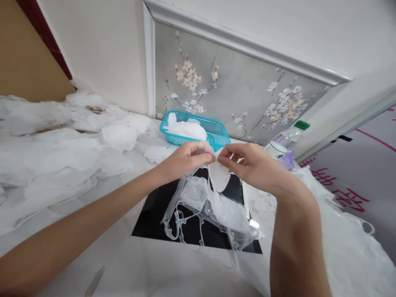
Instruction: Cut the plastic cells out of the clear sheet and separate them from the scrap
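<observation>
My left hand (193, 156) and my right hand (252, 165) meet above a black panel (148, 222). Between them hangs a thin, milky, translucent piece (220, 175) that looks like soft silicone. The right thumb and fingertips pinch its upper edge. My left fingers are closed on the adjoining edge, with some whitish film showing over the knuckles. Below, a tangle of clear, rubbery sheet and frame-like strips (227, 212) lies across the panel. Just beyond the hands stands a turquoise plastic basket (173, 139) holding similar white pieces (185, 130).
A large heap of whitish translucent sheets (62, 161) covers the left side. More sheets (349, 243) lie at right. A green-capped bottle (286, 138) and something purple (287, 160) stand near the wall. A framed blossom panel (241, 74) backs the white surface (154, 264).
</observation>
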Tool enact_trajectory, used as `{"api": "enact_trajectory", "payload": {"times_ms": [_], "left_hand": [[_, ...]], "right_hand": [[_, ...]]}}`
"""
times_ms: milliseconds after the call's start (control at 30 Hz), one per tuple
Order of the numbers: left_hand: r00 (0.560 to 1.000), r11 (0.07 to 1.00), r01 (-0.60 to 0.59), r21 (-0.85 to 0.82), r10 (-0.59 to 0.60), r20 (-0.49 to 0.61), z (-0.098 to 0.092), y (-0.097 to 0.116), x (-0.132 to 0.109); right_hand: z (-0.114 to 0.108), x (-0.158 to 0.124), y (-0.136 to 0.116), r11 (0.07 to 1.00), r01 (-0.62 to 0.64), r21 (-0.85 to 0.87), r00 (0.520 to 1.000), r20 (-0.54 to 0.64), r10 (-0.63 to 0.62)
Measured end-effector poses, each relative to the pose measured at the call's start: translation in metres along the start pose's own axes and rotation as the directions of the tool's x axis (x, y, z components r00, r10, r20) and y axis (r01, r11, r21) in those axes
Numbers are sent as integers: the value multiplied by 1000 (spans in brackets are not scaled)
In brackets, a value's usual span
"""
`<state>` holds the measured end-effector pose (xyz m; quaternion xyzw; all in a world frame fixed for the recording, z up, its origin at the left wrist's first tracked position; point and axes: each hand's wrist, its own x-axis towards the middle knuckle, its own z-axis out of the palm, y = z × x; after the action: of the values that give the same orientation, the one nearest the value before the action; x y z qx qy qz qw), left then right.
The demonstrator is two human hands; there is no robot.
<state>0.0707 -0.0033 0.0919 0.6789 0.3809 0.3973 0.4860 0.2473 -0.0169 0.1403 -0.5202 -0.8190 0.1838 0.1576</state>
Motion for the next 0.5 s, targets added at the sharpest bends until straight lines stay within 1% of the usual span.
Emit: {"api": "enact_trajectory", "payload": {"times_ms": [67,133,267,333,400,467,500], "left_hand": [[999,999,14,35,-13,-36,-1,-2,2],[997,995,28,92,-21,-78,-4,-6,4],[991,979,78,189,-56,-119,-9,-15,7],[987,953,125,277,-89,-137,-13,-19,8],[976,880,184,438,-110,-189,-16,-23,9],[963,762,241,600,-110,-248,-20,-25,9],[958,708,264,654,-113,-264,-22,-26,9]], "right_hand": [[-1,0,3,1000,22,-19,999,-38,-22],[-4,0,8,999,13,-33,996,-84,-16],[-8,-1,20,995,-52,-80,984,-174,37],[-9,-1,29,990,-102,-102,976,-204,79],[-10,-2,38,982,-156,-108,966,-226,128],[-11,-2,47,968,-227,-106,947,-258,194],[-11,-1,50,958,-266,-103,935,-267,231]]}}
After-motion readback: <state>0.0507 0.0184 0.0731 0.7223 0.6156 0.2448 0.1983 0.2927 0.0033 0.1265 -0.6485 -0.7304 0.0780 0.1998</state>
